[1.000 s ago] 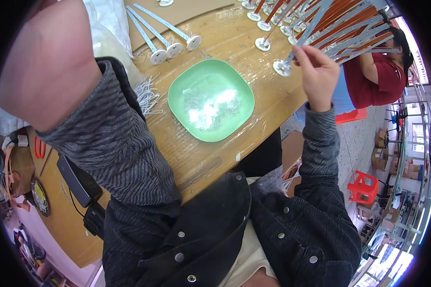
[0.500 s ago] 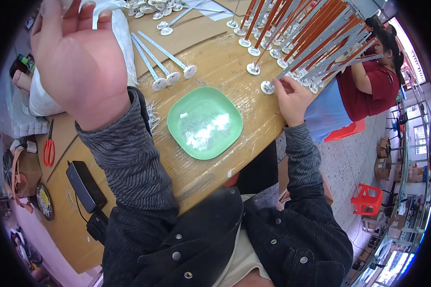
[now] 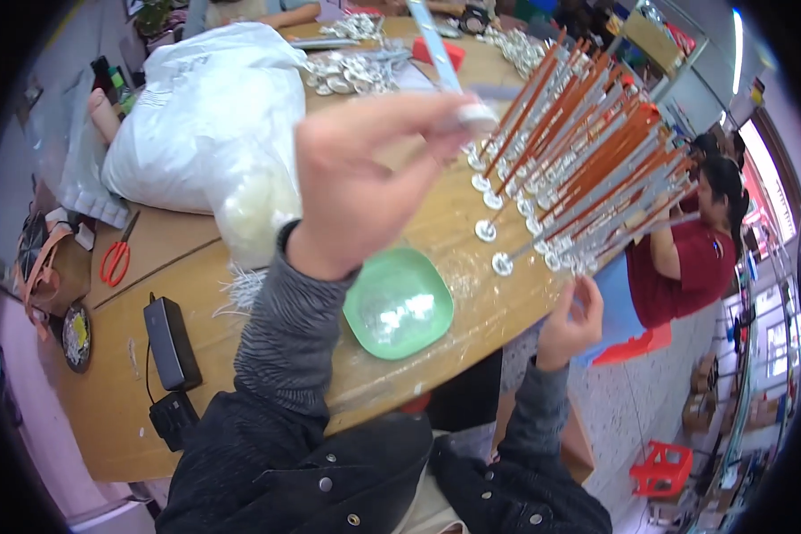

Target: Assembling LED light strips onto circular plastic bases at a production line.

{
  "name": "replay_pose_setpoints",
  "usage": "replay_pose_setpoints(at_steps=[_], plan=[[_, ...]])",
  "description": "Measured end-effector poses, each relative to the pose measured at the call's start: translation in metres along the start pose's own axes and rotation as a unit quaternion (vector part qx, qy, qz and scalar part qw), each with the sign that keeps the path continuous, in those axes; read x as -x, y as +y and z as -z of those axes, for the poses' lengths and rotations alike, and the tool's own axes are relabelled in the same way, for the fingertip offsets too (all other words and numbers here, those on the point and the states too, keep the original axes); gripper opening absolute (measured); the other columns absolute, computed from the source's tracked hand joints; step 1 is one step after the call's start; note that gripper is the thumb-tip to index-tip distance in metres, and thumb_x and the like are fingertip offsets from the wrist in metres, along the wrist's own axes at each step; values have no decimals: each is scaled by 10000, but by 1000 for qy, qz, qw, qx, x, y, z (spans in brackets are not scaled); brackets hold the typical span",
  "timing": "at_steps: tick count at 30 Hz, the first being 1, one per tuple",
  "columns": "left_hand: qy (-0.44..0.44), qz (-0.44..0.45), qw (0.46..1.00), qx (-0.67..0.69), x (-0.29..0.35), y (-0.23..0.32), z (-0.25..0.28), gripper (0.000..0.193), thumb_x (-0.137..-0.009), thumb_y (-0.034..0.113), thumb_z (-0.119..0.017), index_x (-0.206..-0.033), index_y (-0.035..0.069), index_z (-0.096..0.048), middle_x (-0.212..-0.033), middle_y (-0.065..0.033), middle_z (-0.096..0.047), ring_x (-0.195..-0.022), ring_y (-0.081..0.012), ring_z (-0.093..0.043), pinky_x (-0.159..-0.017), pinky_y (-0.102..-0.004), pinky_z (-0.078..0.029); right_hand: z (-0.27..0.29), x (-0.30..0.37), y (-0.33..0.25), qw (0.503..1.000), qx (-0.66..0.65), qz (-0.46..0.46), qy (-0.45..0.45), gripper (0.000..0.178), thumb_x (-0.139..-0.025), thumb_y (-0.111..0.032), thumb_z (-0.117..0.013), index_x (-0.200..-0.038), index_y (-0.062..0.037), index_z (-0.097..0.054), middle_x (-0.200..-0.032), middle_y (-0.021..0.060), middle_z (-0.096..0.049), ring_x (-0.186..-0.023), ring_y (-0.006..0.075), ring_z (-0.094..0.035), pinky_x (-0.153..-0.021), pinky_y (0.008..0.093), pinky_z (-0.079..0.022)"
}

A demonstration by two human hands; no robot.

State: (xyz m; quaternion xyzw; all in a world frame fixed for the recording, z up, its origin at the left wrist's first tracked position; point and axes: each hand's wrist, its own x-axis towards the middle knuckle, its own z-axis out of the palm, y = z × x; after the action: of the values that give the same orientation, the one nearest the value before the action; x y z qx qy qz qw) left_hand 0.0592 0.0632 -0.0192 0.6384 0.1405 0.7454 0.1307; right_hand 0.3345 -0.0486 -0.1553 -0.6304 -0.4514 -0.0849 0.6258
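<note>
My left hand (image 3: 378,173) is raised over the table, thumb and fingers pinched on the white disc base of a pale grey strip (image 3: 436,49), which stands up from the grip. Right of it stand many upright rods and strips, brown (image 3: 587,133) and grey, each on a white round base (image 3: 502,263). My right hand (image 3: 571,325) is at the table's right edge, just below the nearest bases. Its fingers are loosely curled, thumb and fingertips apart, with nothing visible between them. A green square bowl (image 3: 399,343) with small white bits stands below my left hand.
A big white plastic bag (image 3: 218,116) sits at the left back. White thin strips (image 3: 243,290), red-handled scissors (image 3: 116,263) and a black power adapter (image 3: 171,343) lie on the left. Piles of white discs (image 3: 351,73) are behind. A person in red (image 3: 685,267) is at the right.
The view has tipped up toward the far table. My left hand, open and empty before, now grips a disc-based strip. My right hand has come away from the base it was touching.
</note>
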Motion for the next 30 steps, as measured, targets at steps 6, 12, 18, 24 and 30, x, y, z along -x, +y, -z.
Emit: replay_pose_setpoints(at_steps=[6, 12, 18, 24, 30], plan=[[-188, -172, 960, -115, -1, 28, 2, 302, -691, -6, -794, -989, 42, -775, -945, -170, -717, -739, -235, -693, -618, -299, -545, -10, -47, -105, 960, -179, 96, -191, 114, -870, 18, -689, -980, 49, -685, -956, 94, -708, -800, 142, -662, -674, 264, -536], [-207, -220, 944, -135, -2, 48, 0, 393, -569, 44, -778, -962, 51, -787, -1034, -185, -716, -746, -254, -685, -639, -307, -554, -41, -87, -190, 840, -448, -51, -303, 151, -882, -18, -730, -1007, 61, -702, -894, 59, -699, -741, 74, -618, -592, 200, -462], [-201, -229, 939, -157, -7, 44, 2, 358, -581, 48, -816, -937, 31, -775, -1017, -171, -728, -741, -248, -702, -640, -313, -566, -60, -87, -189, 820, -489, -32, -295, 128, -845, -19, -775, -935, 60, -730, -764, 38, -692, -641, 54, -590, -569, 182, -436], [-170, -176, 956, -161, -6, 23, -1, 292, -672, 75, -890, -869, -40, -708, -859, -171, -739, -691, -246, -718, -608, -305, -570, -75, -96, -176, 817, -497, -20, -292, 138, -832, 11, -769, -946, 58, -707, -828, 85, -716, -693, 93, -645, -645, 203, -493], [-161, -171, 959, -160, 0, 10, -4, 310, -574, 52, -864, -839, 9, -709, -808, -112, -721, -666, -240, -704, -588, -315, -563, -79, -100, -173, 815, -474, 4, -332, 130, -841, 18, -753, -943, 50, -680, -855, 106, -720, -717, 124, -671, -687, 230, -524]])
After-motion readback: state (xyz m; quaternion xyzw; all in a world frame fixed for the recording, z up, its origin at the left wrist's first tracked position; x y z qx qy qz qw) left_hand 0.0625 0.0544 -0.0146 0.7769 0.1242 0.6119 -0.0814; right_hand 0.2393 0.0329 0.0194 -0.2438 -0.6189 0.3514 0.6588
